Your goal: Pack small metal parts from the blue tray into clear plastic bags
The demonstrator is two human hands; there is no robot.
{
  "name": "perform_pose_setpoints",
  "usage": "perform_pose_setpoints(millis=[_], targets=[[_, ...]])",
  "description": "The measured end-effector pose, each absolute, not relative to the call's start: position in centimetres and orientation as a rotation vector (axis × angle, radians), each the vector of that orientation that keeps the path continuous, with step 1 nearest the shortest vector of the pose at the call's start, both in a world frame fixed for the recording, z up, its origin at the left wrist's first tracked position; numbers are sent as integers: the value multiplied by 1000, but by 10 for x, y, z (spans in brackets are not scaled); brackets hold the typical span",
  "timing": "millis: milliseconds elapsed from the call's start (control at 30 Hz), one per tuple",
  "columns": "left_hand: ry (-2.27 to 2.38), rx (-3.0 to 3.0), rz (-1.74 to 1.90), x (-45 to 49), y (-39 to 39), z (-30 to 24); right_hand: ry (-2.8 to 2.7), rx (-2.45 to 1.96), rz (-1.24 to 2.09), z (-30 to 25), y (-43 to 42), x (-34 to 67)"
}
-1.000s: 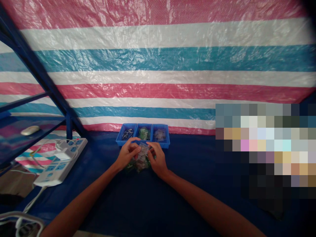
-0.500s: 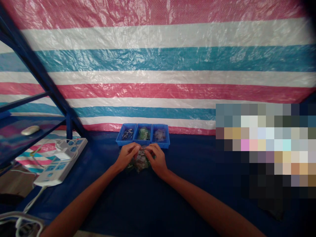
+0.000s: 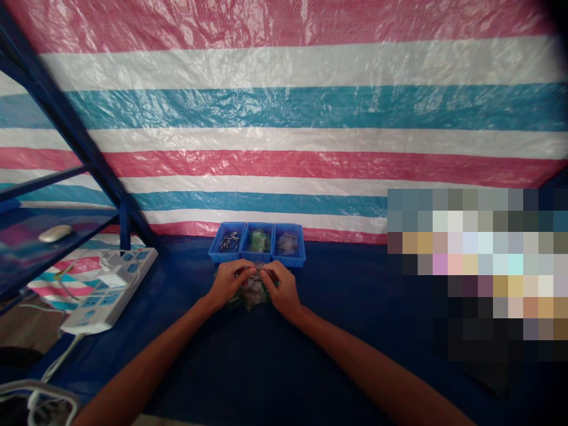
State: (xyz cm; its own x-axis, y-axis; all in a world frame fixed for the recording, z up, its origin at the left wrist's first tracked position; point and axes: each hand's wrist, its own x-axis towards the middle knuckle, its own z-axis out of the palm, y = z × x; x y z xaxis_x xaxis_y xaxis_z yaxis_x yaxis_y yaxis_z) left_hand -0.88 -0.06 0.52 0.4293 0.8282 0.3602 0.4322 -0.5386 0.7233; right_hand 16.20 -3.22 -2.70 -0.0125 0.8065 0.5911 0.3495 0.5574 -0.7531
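My left hand [image 3: 229,281] and my right hand [image 3: 281,286] meet over a small clear plastic bag [image 3: 256,271], each pinching its top edge with curled fingers. Under the hands lies a heap of small clear bags [image 3: 251,295] with green and dark contents. Just beyond the hands stands a blue three-compartment tray [image 3: 257,255]: metal pins [image 3: 229,241] in its left cell, green parts [image 3: 258,240] in the middle, clear bags [image 3: 287,242] in the right.
A dark blue cloth [image 3: 266,355] covers the table. A white power strip [image 3: 107,286] with a plugged adapter and cables lies at the left. A blue metal shelf [image 3: 53,195] holds a white mouse-like object [image 3: 54,233]. A striped tarp [image 3: 293,118] hangs behind.
The small bag was held higher and more spread out a second ago; both hands have drawn together and lowered it slightly toward the heap.
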Motion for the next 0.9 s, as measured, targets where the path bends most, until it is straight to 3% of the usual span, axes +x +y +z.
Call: perform_pose_setpoints(millis=[600, 900], targets=[[1061, 2177, 1010, -8, -8, 12, -1618, -1003, 522, -28, -33, 163], [903, 1727, 1102, -7, -3, 8, -1496, -975, 493, -32, -31, 162]])
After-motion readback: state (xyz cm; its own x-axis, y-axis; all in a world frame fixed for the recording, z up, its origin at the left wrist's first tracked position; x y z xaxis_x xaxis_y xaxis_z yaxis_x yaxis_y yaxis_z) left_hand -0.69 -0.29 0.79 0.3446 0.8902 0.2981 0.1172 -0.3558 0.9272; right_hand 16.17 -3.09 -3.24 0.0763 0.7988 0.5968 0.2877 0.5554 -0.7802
